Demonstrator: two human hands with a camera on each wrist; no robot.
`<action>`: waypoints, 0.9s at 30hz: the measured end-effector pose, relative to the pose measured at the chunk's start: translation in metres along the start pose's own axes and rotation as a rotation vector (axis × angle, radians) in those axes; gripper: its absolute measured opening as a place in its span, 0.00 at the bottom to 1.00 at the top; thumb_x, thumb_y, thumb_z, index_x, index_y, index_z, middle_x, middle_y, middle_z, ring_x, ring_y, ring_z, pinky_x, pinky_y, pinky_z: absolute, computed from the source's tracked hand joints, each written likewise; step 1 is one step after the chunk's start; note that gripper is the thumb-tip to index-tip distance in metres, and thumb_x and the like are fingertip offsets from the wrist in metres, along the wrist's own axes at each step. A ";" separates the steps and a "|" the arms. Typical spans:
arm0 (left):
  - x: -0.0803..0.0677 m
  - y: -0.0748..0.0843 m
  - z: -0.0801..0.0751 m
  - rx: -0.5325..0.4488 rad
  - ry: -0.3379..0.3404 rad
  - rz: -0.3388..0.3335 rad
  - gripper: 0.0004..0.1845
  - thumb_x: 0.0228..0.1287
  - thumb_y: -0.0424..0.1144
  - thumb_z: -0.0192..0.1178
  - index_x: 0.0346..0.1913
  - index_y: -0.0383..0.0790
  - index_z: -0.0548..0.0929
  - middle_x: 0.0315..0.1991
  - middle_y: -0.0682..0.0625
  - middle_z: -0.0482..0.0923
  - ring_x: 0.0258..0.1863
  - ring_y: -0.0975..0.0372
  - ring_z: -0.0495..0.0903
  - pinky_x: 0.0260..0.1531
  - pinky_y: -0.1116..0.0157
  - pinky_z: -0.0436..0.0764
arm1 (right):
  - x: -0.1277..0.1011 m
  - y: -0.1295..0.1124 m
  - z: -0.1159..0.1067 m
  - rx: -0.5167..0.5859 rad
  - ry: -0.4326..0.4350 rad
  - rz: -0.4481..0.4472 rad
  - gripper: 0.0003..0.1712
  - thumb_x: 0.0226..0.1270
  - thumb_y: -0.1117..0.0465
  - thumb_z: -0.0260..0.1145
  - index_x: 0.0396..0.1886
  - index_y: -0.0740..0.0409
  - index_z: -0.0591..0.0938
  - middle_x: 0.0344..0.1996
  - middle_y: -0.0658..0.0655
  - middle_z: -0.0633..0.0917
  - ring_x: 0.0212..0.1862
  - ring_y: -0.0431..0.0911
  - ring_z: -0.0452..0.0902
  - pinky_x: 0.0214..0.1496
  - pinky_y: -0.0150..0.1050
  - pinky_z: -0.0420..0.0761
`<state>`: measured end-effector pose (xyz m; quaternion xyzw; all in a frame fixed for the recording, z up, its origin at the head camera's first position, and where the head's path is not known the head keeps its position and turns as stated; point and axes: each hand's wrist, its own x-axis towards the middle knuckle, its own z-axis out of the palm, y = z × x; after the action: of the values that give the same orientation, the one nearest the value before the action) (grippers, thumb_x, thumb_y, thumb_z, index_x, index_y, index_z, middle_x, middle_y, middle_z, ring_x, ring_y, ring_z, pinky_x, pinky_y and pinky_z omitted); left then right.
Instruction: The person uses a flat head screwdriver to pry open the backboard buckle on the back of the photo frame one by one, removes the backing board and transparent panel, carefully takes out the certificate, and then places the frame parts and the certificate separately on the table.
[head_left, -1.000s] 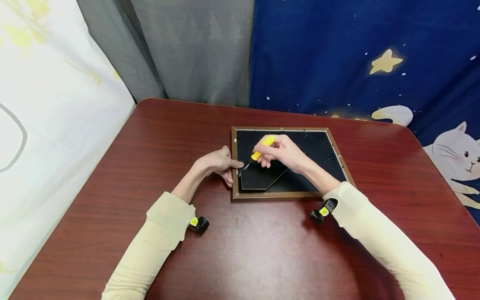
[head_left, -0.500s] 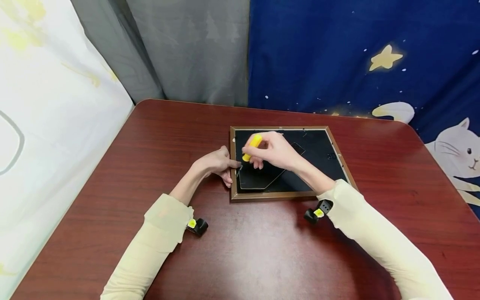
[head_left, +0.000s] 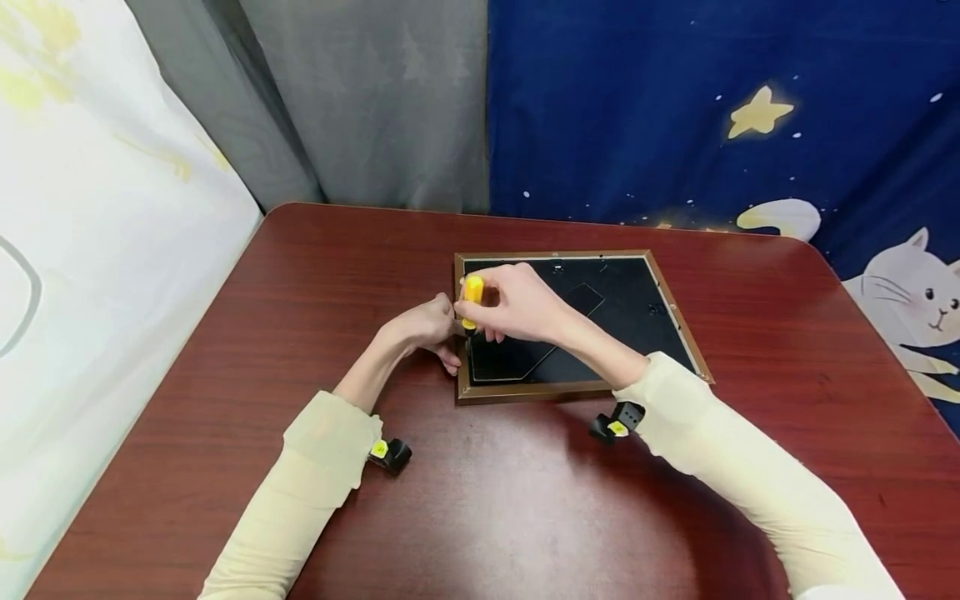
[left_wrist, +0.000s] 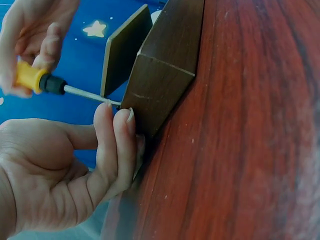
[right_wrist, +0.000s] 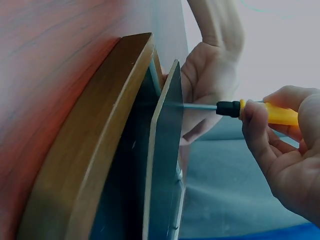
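A wooden picture frame (head_left: 480, 392) lies with its black back facing up. Its easel stand (right_wrist: 160, 150) sticks up from the backing in the right wrist view. My right hand (head_left: 517, 304) grips the yellow handle of a screwdriver (head_left: 471, 302), which stands nearly upright over the frame's left side. In the left wrist view the metal shaft reaches the frame's rim, close to my left fingertips. My left hand (head_left: 427, 323) holds that left edge, fingers against the rim; part of it is hidden behind the right hand in the head view.
The frame lies on a red-brown wooden table (head_left: 337, 267). Grey and blue curtains (head_left: 675, 108) hang behind the far edge, and white cloth (head_left: 112, 167) hangs along the left. Each wrist carries a small black camera (head_left: 392, 456).
My right hand has moved left with the screwdriver, which has swung from a slant to nearly upright at the frame's left edge. My left hand has stayed at that edge.
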<state>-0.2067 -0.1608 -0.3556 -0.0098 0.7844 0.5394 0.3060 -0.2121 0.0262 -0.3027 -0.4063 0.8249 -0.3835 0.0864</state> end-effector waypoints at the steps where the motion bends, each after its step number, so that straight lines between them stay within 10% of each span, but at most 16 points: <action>1: 0.001 -0.001 0.000 0.008 -0.003 -0.005 0.04 0.76 0.27 0.47 0.43 0.25 0.68 0.24 0.38 0.76 0.15 0.56 0.84 0.24 0.62 0.86 | -0.003 0.002 -0.001 0.010 -0.003 0.011 0.10 0.72 0.55 0.66 0.29 0.53 0.82 0.17 0.47 0.82 0.18 0.41 0.80 0.24 0.40 0.82; 7: 0.002 -0.002 -0.001 0.037 -0.019 0.001 0.12 0.74 0.29 0.50 0.30 0.26 0.73 0.12 0.41 0.78 0.13 0.58 0.83 0.21 0.67 0.84 | -0.016 0.007 -0.002 0.042 -0.009 0.063 0.09 0.74 0.53 0.66 0.36 0.53 0.84 0.19 0.49 0.84 0.19 0.43 0.80 0.26 0.42 0.82; 18: 0.002 -0.004 0.000 0.002 0.033 -0.042 0.11 0.75 0.30 0.52 0.50 0.30 0.61 0.22 0.36 0.77 0.16 0.56 0.84 0.26 0.64 0.86 | -0.011 -0.010 0.000 -0.139 -0.012 0.070 0.12 0.75 0.55 0.62 0.29 0.53 0.79 0.18 0.49 0.81 0.17 0.41 0.76 0.25 0.36 0.78; 27: 0.001 -0.002 -0.002 0.052 -0.011 -0.009 0.17 0.74 0.32 0.55 0.25 0.29 0.71 0.12 0.40 0.77 0.15 0.55 0.85 0.28 0.60 0.87 | -0.007 -0.016 -0.002 -0.228 0.156 0.061 0.11 0.69 0.56 0.61 0.26 0.55 0.78 0.18 0.51 0.74 0.22 0.44 0.69 0.26 0.37 0.69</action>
<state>-0.2081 -0.1627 -0.3574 -0.0026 0.7966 0.5173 0.3129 -0.1990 0.0260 -0.2915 -0.3570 0.8793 -0.3148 -0.0130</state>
